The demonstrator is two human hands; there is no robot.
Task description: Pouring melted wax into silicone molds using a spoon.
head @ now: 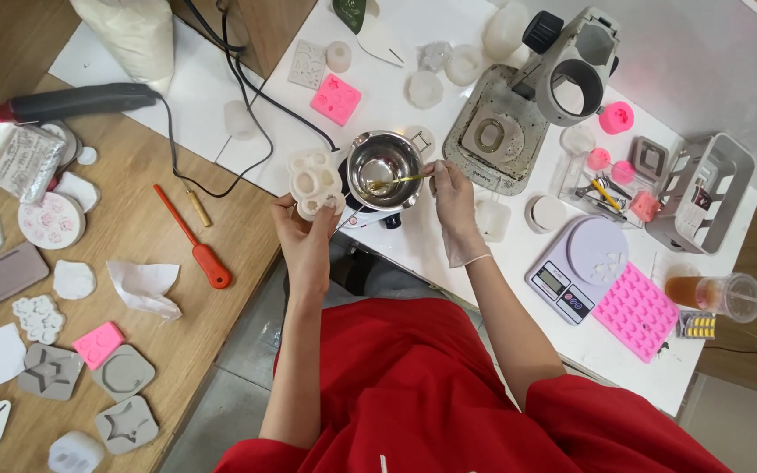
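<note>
My left hand (304,229) holds a white silicone mould (313,181) with round cavities, raised just left of a small steel melting pot (384,166). My right hand (454,200), in a thin clear glove, grips a thin yellowish stick (399,180) whose tip reaches into the pot. The pot sits on a small heater base at the white table's (449,254) near edge. I wear a red garment.
On the white table: a pink square mould (336,99), a grey tray with a ring light (538,96), a digital scale (576,267), a pink grid mould (638,311), an iced drink cup (720,294). The wooden table on the left carries an orange-handled tool (196,241), grey and white moulds, a black heat gun (76,101).
</note>
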